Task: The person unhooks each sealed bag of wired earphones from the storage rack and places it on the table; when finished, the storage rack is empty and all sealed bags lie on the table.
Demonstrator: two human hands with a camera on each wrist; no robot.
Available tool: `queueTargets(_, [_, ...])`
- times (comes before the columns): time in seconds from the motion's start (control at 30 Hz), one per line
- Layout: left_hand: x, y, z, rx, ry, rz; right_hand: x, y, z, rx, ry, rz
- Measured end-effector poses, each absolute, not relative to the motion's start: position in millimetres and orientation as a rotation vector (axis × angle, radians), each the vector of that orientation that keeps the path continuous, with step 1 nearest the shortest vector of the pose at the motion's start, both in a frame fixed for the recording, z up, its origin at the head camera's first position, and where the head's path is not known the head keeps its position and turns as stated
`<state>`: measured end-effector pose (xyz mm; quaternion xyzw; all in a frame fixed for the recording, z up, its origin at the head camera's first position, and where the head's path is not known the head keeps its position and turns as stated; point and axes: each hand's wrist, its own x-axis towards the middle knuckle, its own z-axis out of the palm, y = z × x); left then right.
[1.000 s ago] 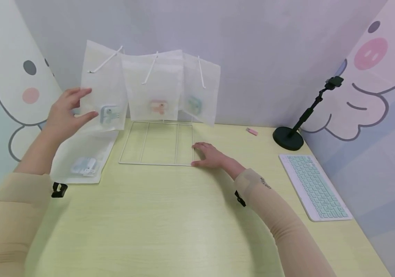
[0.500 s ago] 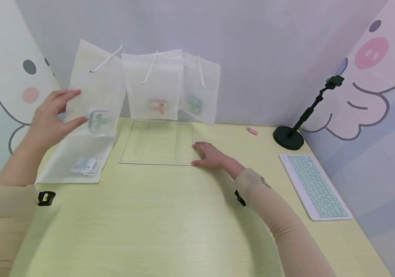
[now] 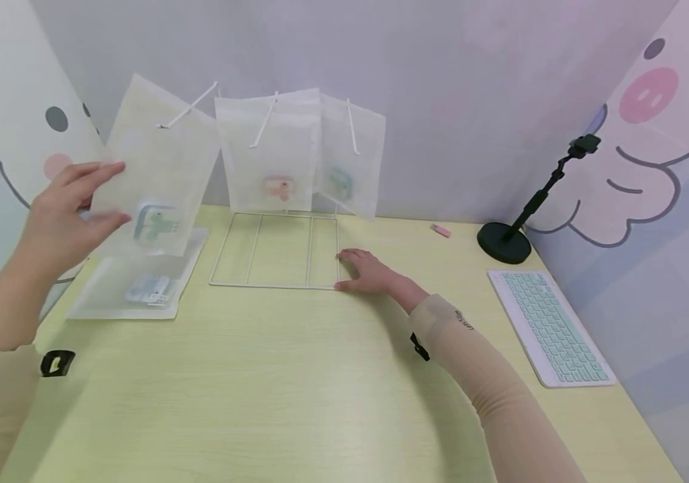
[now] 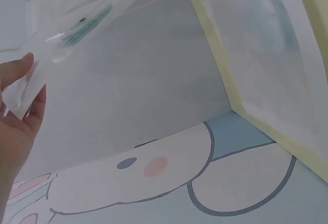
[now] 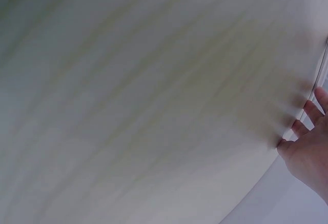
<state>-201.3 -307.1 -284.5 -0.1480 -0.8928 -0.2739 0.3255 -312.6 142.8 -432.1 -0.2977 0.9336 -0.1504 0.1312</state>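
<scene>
A frosted white plastic bag (image 3: pixel 151 161) with a small teal and blue item in it hangs tilted on the left prong (image 3: pixel 190 110) of a white wire rack (image 3: pixel 272 287). My left hand (image 3: pixel 66 218) pinches the bag's left edge between thumb and fingers; in the left wrist view the bag's corner (image 4: pixel 24 93) folds between them. My right hand (image 3: pixel 369 272) rests on the right side of the rack's base, fingertips at the wire and table. Two more frosted bags hang on the other prongs: one with a pink item (image 3: pixel 279 187), one with a green item (image 3: pixel 341 182).
Flat on the table at the left lies another frosted bag (image 3: pixel 121 295), partly under the hanging one. To the right are a small pink and grey object (image 3: pixel 441 230), a black stand (image 3: pixel 504 243) and a white keyboard (image 3: pixel 552 327). Printed walls (image 3: pixel 441 100) close off the back and sides.
My left hand has moved left and a little down, drawing the left bag outward so that it tilts more on its prong. The right hand and the rack stay put.
</scene>
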Motion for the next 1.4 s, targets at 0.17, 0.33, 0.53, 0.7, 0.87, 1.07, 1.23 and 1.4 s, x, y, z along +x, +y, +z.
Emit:
queueTargets(0.17, [-195.9, -309.8, -282.9, -0.425, -2.308, -0.629, -312.0, 144.1, -433.2, -0.861, 2.706, -0.447])
queueTargets(0.33, [-188.3, -313.7, -280.7, -0.425, -2.320, -0.616, -310.7, 144.2, -432.7, -0.855, 2.705, -0.452])
queueTargets(0.53, [-176.4, -318.6, -277.1, -0.386, -2.353, -0.646, -308.8, 143.4, -431.0, -0.844, 2.704, -0.457])
queueTargets(0.7, [-167.4, -323.1, -273.9, -0.412, -2.360, -0.742, -308.6, 143.4, -430.8, -0.846, 2.701, -0.458])
queueTargets(0.87, [-158.5, -326.1, -271.0, -0.418, -2.413, -0.775, -308.5, 142.9, -429.8, -0.853, 2.702, -0.466])
queueTargets(1.07, [-151.6, -329.0, -269.7, -0.400, -2.459, -0.786, -308.8, 142.3, -429.7, -0.847, 2.706, -0.468])
queueTargets(1.23, [-147.5, -329.8, -267.3, -0.410, -2.451, -0.834, -308.7, 142.0, -430.1, -0.844, 2.710, -0.456])
queueTargets(1.4, [-144.1, -329.1, -263.8, -0.398, -2.449, -0.851, -308.0, 141.9, -429.8, -0.851, 2.713, -0.453])
